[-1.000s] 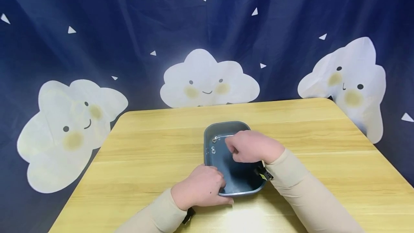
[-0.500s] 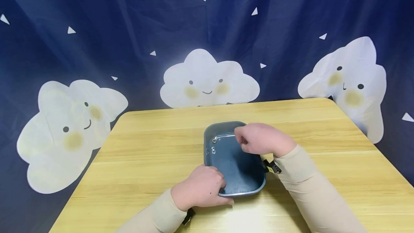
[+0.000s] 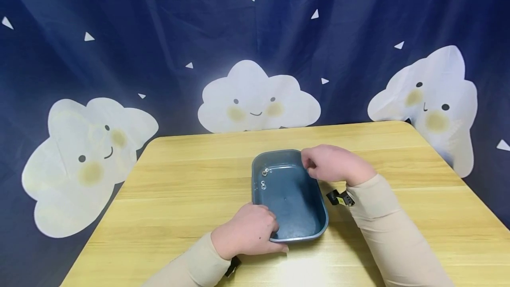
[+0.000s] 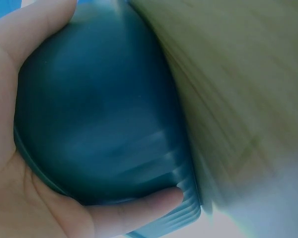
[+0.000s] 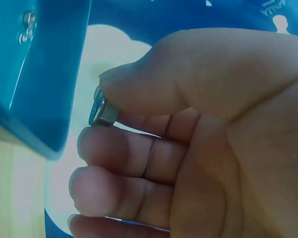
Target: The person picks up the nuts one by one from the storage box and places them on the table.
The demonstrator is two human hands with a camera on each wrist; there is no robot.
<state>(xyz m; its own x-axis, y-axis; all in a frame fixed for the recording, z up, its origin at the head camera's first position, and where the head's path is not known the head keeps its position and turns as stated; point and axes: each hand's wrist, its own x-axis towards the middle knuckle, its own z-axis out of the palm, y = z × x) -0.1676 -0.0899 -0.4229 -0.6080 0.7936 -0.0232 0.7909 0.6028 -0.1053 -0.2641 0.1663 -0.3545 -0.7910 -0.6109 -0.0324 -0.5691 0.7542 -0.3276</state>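
The dark blue bin (image 3: pixel 295 209) sits on the wooden table (image 3: pixel 191 189), its long axis running from the near side to the far side, with the far end slanted slightly to the left. The person's left hand (image 3: pixel 249 229) grips its near left corner: the fingers reach over the rim to the inside, while the thumb lies along the outer wall. By the bin's far right corner, the right hand (image 3: pixel 332 163) pinches a small metal piece (image 5: pixel 107 116) between thumb and index finger; its other fingers are bent and lie close alongside one another. In the right wrist view the piece is apart from the bin wall, its flat end turned toward the bin and slightly tilted; it is too short and too covered for a clear long axis to be told. Small shiny pieces (image 3: pixel 263 185) lie in two groups inside the bin, near its left wall toward the far end; which way each points is too small to tell. A navy curtain (image 3: pixel 223 21) with smiling clouds (image 3: pixel 259 101) hangs behind.
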